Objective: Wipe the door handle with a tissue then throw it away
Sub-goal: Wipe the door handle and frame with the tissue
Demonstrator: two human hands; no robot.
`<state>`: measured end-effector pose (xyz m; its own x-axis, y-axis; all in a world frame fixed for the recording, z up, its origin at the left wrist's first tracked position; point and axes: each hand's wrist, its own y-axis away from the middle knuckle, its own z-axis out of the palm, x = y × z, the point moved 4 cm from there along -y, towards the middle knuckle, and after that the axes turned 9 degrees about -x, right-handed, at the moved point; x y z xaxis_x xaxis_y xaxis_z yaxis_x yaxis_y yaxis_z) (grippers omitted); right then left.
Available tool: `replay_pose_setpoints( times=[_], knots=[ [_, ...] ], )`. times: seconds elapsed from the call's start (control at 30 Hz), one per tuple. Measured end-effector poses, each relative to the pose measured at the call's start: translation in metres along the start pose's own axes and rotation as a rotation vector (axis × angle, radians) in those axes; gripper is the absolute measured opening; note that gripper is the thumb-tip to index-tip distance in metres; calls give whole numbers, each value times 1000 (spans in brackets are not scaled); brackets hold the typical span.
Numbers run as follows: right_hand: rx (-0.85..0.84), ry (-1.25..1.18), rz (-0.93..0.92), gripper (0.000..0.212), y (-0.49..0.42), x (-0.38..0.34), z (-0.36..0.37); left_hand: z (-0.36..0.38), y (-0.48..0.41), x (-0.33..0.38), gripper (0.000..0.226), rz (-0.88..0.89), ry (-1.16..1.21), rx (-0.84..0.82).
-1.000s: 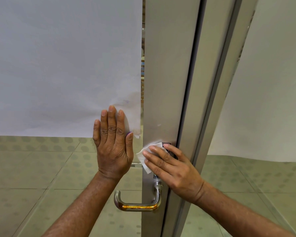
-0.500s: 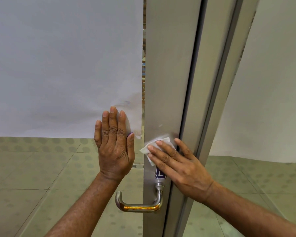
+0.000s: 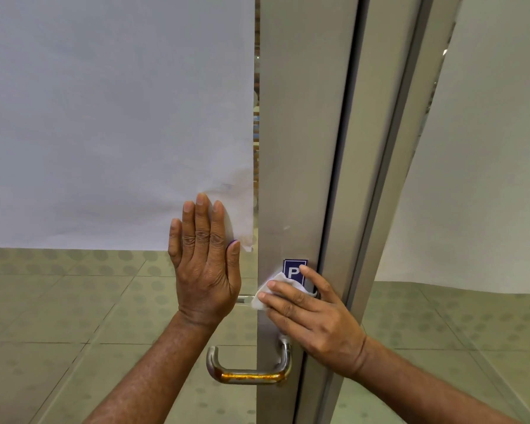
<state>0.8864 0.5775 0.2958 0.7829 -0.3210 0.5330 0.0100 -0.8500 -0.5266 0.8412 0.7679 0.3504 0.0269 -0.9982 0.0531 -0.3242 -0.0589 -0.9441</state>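
A steel lever door handle [image 3: 247, 373] with rusty orange stains sticks out to the left of the grey metal door stile [image 3: 300, 148]. My right hand [image 3: 314, 316] presses a white tissue [image 3: 268, 292] flat against the stile just above the handle, partly over a blue sticker with a white "P" [image 3: 294, 270]. My left hand [image 3: 204, 264] lies flat and open on the glass panel [image 3: 58, 316] left of the stile, fingers pointing up, holding nothing.
White paper [image 3: 104, 117] covers the upper glass behind my left hand. A second grey frame [image 3: 389, 179] runs beside the stile on the right, with another paper-covered pane [image 3: 487, 179]. Tiled floor shows through the lower glass.
My right hand has slid the tissue down the stile, uncovering the upper part of the blue "P" sticker. My left hand has stayed flat on the glass.
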Motion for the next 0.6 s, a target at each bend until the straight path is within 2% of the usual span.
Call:
replay_pose_setpoints(
  times=[0.17,0.4,0.6],
  knots=[
    [-38,53,-39,43,-2,4,-6,0,0,0,58,0,-4,8],
    [-58,83,-2,53,-9,13,-15,0,0,0,57,3,-4,7],
    [-290,126,-61,69,2,4,-10,0,1,-1,58,-1,-2,-1]
  ],
)
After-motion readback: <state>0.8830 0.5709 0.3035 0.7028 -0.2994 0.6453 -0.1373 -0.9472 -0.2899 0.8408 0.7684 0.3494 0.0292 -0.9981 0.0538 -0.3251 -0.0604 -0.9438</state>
